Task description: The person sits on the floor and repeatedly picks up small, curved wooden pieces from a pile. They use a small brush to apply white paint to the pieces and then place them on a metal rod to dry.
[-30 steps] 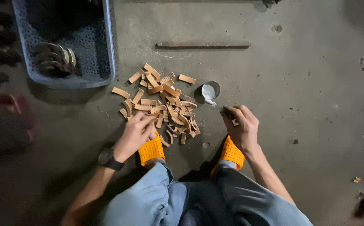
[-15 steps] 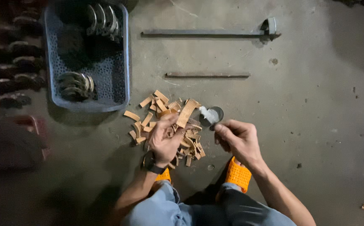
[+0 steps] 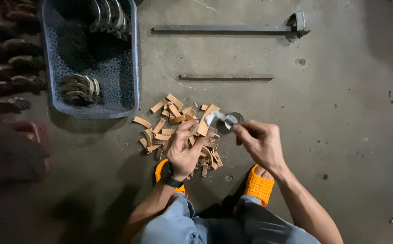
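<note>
Tan strip (image 3: 204,122) is pinched in the left hand (image 3: 183,151) fingers above the floor pile (image 3: 178,131), while the right hand (image 3: 260,142) fingers grip a small brush (image 3: 219,116) touching its tip.

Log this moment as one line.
left hand: holds tan strip | right hand: brush on strip | pile below

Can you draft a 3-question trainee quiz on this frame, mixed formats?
1. True or false: the left hand holds a tan strip above the pile of tan strips.
2. The right hand holds a small tool with a pale tip over: A) blue basket B) small round tin C) orange sandal
3. Fill in: two long metal ___ lie on the floor beyond the pile.

Key: 1 true; 2 B; 3 bars
</note>
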